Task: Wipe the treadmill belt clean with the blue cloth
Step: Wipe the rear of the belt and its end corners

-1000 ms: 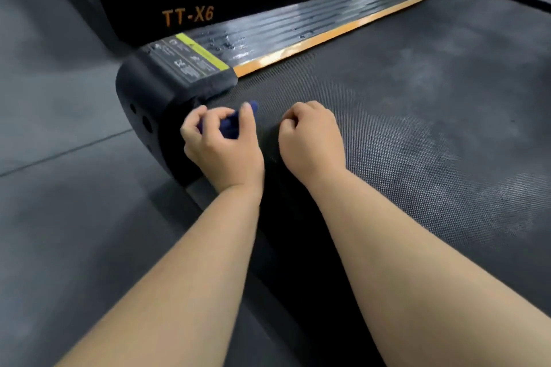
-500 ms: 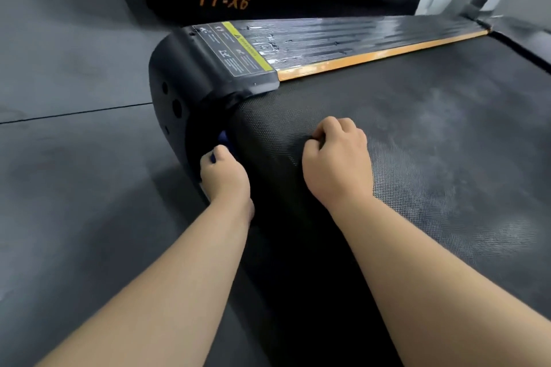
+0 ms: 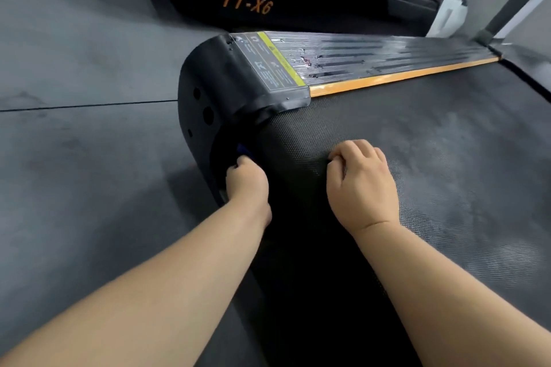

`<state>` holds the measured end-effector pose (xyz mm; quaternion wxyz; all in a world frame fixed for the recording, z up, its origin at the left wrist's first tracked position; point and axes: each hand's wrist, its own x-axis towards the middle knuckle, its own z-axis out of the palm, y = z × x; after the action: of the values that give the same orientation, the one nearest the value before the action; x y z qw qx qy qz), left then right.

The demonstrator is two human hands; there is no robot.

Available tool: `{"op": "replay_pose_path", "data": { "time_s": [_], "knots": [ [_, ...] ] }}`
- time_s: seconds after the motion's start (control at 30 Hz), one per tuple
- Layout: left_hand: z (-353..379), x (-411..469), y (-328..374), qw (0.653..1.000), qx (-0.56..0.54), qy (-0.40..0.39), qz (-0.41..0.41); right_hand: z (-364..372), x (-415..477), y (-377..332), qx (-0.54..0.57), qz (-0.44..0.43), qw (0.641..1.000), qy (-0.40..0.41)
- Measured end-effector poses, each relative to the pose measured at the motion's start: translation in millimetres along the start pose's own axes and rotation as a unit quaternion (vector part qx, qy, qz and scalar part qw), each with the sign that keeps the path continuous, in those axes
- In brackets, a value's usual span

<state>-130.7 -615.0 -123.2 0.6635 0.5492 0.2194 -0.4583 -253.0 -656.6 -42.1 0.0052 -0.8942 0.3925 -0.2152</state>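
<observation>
Blue cloth (image 3: 243, 151): soft, light, limp; judge best bunched, held mid-wad. Left hand (image 3: 247, 179) grip clenched round it, just right of end cap (image 3: 214, 92), at treadmill belt (image 3: 432, 134) edge. Right hand (image 3: 360, 185) curled, empty, on belt.

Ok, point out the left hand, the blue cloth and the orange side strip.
left hand (image 3: 248, 183), head view, back of the hand.
blue cloth (image 3: 244, 152), head view, small corner showing above that hand.
orange side strip (image 3: 402, 77), head view, middle of its length.
</observation>
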Motion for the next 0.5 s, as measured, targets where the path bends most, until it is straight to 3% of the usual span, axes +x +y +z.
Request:
{"op": "replay_pose_path", "data": {
  "time_s": [0.23,0.37,0.5],
  "knots": [
    [-26,-42,-32,0.985,0.158,-0.072,-0.026,2,3,4,0.005,0.005,1.0,0.0],
    [-23,-34,3,0.99,0.111,0.002,0.092,0,2,2,0.007,0.003,1.0,-0.006],
    [-5,-41,15,0.99,0.086,0.044,0.106,-2,3,2,0.008,0.009,1.0,-0.008]
  ]
}}
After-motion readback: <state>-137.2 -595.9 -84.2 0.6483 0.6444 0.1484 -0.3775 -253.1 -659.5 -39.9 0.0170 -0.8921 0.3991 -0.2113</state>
